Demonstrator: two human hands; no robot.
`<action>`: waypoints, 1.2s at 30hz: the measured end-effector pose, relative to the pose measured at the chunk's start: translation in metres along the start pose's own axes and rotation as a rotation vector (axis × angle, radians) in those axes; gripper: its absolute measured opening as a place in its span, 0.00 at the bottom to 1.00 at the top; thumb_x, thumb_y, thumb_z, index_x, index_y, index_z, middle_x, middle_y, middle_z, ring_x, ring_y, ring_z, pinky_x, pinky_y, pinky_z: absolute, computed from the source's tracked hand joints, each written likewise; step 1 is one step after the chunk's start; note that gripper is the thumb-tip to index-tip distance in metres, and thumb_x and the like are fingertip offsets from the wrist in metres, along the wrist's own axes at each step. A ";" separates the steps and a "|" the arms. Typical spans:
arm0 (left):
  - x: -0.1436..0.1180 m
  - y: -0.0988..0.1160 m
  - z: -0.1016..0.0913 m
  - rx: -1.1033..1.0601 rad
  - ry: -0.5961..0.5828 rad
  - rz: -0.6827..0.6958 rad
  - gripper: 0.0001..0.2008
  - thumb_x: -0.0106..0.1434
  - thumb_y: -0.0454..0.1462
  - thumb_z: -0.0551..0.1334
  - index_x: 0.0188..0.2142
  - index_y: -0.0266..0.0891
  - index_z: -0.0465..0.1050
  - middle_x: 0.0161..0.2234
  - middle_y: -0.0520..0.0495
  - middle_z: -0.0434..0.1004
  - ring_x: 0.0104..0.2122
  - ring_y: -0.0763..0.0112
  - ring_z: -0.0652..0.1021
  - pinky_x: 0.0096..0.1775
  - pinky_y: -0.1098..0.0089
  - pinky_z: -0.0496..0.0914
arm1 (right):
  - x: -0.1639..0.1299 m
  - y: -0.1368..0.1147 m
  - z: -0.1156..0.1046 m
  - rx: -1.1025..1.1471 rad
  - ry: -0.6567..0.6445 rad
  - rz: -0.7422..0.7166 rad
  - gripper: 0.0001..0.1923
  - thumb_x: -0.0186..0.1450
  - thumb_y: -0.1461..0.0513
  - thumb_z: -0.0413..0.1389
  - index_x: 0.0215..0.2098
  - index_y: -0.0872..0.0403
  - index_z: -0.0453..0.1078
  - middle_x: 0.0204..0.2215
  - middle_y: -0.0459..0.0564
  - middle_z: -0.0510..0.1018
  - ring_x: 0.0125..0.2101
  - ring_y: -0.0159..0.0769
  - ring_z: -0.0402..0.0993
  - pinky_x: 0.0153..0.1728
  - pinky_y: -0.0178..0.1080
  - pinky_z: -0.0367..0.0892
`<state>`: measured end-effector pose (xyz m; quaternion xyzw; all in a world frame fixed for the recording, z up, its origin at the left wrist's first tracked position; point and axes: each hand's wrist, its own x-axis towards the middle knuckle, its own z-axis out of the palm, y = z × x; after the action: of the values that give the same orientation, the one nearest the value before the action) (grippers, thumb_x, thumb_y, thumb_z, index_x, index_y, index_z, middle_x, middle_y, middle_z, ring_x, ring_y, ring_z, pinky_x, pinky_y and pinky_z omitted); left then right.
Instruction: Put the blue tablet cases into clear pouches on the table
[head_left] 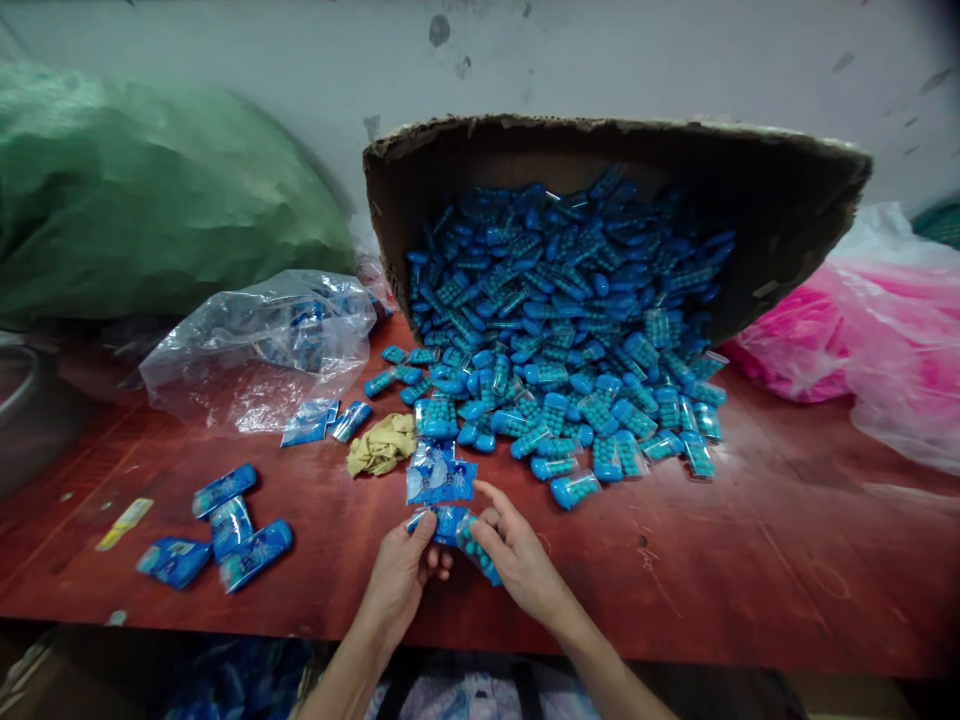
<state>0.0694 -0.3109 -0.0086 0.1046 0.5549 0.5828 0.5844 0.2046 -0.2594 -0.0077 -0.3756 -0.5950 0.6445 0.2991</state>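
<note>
My left hand point(401, 575) and my right hand point(517, 560) meet near the front edge of a red-brown table point(750, 560). Together they pinch a blue printed sachet point(441, 480) by its lower end, and my right hand also holds a small blue case of teal pellets point(480, 552) against it. Just beyond my hands a large heap of the same blue pellet cases point(555, 330) spills out of a tipped cardboard box point(787, 200).
Three filled blue sachets point(225, 530) lie at the front left, next to a yellow strip point(124, 523). A clear plastic bag point(262, 345) holds more sachets. A crumpled yellow cloth point(382, 445), a green sack point(150, 190) and pink bags point(862, 330) surround the work area.
</note>
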 end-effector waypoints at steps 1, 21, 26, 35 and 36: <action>0.000 0.001 -0.001 0.016 -0.005 0.012 0.17 0.46 0.46 0.65 0.16 0.36 0.63 0.09 0.56 0.61 0.14 0.75 0.68 0.17 0.74 0.62 | 0.000 -0.001 -0.001 0.010 -0.026 0.003 0.22 0.62 0.57 0.49 0.54 0.52 0.56 0.21 0.39 0.61 0.22 0.27 0.58 0.24 0.30 0.57; 0.003 0.004 0.004 -0.038 -0.084 -0.055 0.12 0.46 0.41 0.66 0.24 0.32 0.71 0.17 0.49 0.72 0.15 0.76 0.69 0.18 0.75 0.64 | -0.005 -0.005 0.019 -0.028 0.141 -0.099 0.11 0.64 0.58 0.46 0.42 0.53 0.63 0.33 0.49 0.72 0.32 0.33 0.69 0.32 0.34 0.65; 0.004 0.005 -0.002 -0.087 -0.088 -0.057 0.12 0.49 0.42 0.64 0.25 0.32 0.72 0.20 0.46 0.74 0.19 0.73 0.71 0.23 0.72 0.66 | -0.009 -0.004 0.010 0.413 -0.129 0.017 0.22 0.56 0.61 0.56 0.48 0.51 0.60 0.39 0.49 0.70 0.38 0.35 0.68 0.37 0.37 0.66; -0.008 -0.002 0.013 -0.111 -0.144 -0.093 0.10 0.53 0.40 0.62 0.26 0.33 0.73 0.21 0.47 0.74 0.21 0.75 0.71 0.23 0.74 0.64 | 0.005 0.009 0.018 0.459 0.152 0.026 0.17 0.54 0.61 0.57 0.41 0.53 0.62 0.29 0.45 0.68 0.25 0.29 0.66 0.22 0.31 0.63; -0.010 -0.002 0.014 -0.107 -0.141 -0.105 0.10 0.52 0.40 0.62 0.27 0.33 0.73 0.22 0.47 0.74 0.21 0.75 0.71 0.22 0.74 0.63 | 0.007 0.009 0.017 0.425 0.181 0.016 0.15 0.54 0.61 0.56 0.39 0.54 0.63 0.28 0.45 0.69 0.25 0.29 0.66 0.23 0.31 0.64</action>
<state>0.0845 -0.3117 0.0001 0.0845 0.4852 0.5715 0.6564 0.1870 -0.2638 -0.0174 -0.3651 -0.4139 0.7214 0.4184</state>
